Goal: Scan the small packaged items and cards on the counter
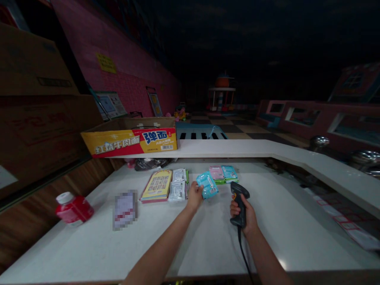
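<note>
My left hand point(195, 196) pinches the edge of a light-blue packet point(208, 185) above the white counter, with its printed label side showing. Wrapped around the handle of a black barcode scanner point(239, 204) is my right hand point(246, 213). The scanner's head points up and to the left, toward the packet, and its cable hangs down to the counter's near edge. Behind the held packet lie a pink packet point(216, 171) and another blue packet point(229, 172), with green ones beneath. Left of my left hand, silvery-white packets point(178, 190) lie beside a yellow stack of printed booklets or cards point(157, 185).
On the left stand a red bottle with a white cap point(74, 208) and a blurred-out flat item point(125, 209). A noodle carton point(133, 138) sits on the raised ledge point(225, 149). Large cardboard boxes point(38, 87) are stacked at far left. Metal knobs point(319, 142) stand at right.
</note>
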`<state>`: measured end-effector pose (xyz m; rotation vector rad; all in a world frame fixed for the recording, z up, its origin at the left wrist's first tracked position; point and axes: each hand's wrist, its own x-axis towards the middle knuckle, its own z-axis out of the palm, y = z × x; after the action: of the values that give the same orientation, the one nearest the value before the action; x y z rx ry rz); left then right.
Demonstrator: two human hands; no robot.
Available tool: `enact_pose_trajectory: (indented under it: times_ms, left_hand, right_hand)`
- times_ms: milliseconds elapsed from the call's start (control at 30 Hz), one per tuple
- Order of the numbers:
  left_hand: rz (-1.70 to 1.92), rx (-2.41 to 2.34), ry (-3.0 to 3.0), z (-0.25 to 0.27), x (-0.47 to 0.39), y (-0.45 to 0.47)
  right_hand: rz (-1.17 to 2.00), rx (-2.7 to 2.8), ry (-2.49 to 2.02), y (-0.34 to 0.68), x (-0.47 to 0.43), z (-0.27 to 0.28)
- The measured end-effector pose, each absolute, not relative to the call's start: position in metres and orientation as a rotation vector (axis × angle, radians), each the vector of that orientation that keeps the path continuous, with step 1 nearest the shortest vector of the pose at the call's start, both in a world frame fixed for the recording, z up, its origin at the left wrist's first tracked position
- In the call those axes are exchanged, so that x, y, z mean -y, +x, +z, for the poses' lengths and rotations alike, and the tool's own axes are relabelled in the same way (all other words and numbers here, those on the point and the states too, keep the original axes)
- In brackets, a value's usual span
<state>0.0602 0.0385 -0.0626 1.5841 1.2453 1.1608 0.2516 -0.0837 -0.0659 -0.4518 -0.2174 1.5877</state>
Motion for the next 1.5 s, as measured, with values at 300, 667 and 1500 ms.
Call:
enact_pose_trajectory:
  times_ms: [300, 667, 1500]
  left_hand:
    - [1.329, -1.126, 1.617, -0.089, -0.031, 0.057]
    - [1.297, -1.175, 1.688, -0.085, -0.027, 0.059]
    - [1.326, -1.210, 1.726, -0.076, -0.024, 0.059]
  right_hand:
    - [1.517, 0.308, -0.632, 0.242, 0.089, -0.064]
    - [1.277, 0.736, -1.275, 0.213, 0.134, -0.025]
    - [1.326, 0.673, -1.206, 0.209, 0.129, -0.028]
